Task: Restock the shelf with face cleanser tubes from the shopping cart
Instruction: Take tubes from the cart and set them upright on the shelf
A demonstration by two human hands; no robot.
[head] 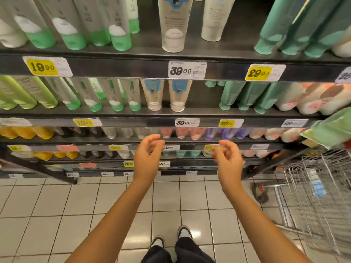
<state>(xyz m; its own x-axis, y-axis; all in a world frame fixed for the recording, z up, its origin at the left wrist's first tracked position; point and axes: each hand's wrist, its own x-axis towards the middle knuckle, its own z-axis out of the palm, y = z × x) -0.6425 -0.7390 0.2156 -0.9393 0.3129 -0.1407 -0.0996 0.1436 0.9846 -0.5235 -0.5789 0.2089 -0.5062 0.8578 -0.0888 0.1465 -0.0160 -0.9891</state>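
Note:
Dark shelves [133,70] carry rows of face cleanser tubes standing cap-down. Cream tubes with blue labels [173,25] stand on the top shelf above the 39.00 tag, and two more [177,95] on the shelf below. My left hand [148,158] and my right hand [228,158] hover in front of the lower shelves, fingers loosely curled, both holding nothing. The wire shopping cart [319,188] stands at the right, an arm's width from my right hand. A tube with a blue label [316,182] shows through its mesh.
Green-capped tubes [72,35] fill the left of the upper shelves, teal tubes [284,35] the right. Lower shelves hold orange, pink and purple bottles. A green package [330,130] juts in above the cart. White floor tiles [57,215] and my shoes [171,238] lie below.

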